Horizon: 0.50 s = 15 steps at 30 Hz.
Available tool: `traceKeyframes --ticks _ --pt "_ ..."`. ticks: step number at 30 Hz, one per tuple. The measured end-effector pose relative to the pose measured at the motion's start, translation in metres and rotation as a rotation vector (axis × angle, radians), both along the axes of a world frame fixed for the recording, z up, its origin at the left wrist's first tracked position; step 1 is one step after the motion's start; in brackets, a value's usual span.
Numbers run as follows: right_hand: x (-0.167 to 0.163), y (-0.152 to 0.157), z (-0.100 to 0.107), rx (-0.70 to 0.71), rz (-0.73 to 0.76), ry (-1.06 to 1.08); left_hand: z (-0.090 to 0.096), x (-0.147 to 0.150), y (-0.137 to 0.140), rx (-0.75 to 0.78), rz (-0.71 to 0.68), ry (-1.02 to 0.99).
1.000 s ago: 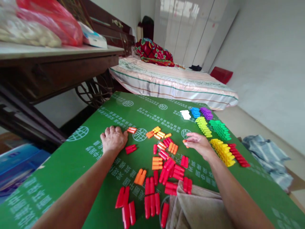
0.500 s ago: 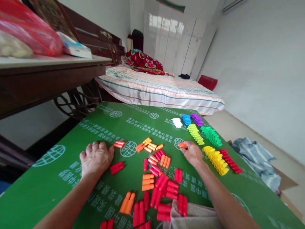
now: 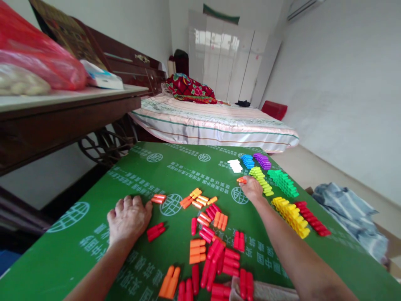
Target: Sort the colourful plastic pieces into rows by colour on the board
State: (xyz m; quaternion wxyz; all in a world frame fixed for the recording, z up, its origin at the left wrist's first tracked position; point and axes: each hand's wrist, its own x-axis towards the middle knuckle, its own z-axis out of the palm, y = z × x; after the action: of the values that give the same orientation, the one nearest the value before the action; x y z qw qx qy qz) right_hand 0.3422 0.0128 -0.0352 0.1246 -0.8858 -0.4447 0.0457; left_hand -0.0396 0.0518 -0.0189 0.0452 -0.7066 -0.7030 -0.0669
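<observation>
Toward the far right of the green tabletop (image 3: 150, 179), the right hand (image 3: 246, 183) is drawn closed on an orange piece (image 3: 241, 180), which pokes out just on the near side of the white stack (image 3: 234, 166) and to the left of the lime stack (image 3: 262, 182). Whether the piece touches the surface I cannot tell. The left hand (image 3: 130, 219) lies palm down, fingers a little spread, with no object visible in it; a red-orange piece (image 3: 158, 198) lies just beside it and a dark red piece (image 3: 156, 231) nearby. Loose red pieces (image 3: 231, 262) and orange pieces (image 3: 197, 251) fill the middle (one red pair lies on the cloth (image 3: 272, 291) at the near side). Along the right, the blue stack (image 3: 247, 161), purple stack (image 3: 262, 161), green stack (image 3: 283, 182), yellow stack (image 3: 291, 217) and red row (image 3: 312, 218) sit grouped by colour.

The step in hand looks like placing an orange piece close to those groups, with many loose pieces yet to be grouped. As I judge it, the next move calls for a low, level release clear of the lime stack, fingers opening only slightly
</observation>
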Motion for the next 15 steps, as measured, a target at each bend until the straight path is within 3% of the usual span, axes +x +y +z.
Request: traceKeyframes --ticks 15 --pt "0.0077 0.0082 0.0004 -0.031 0.011 -0.016 -0.0054 0.0014 0.0002 0.017 0.006 -0.028"
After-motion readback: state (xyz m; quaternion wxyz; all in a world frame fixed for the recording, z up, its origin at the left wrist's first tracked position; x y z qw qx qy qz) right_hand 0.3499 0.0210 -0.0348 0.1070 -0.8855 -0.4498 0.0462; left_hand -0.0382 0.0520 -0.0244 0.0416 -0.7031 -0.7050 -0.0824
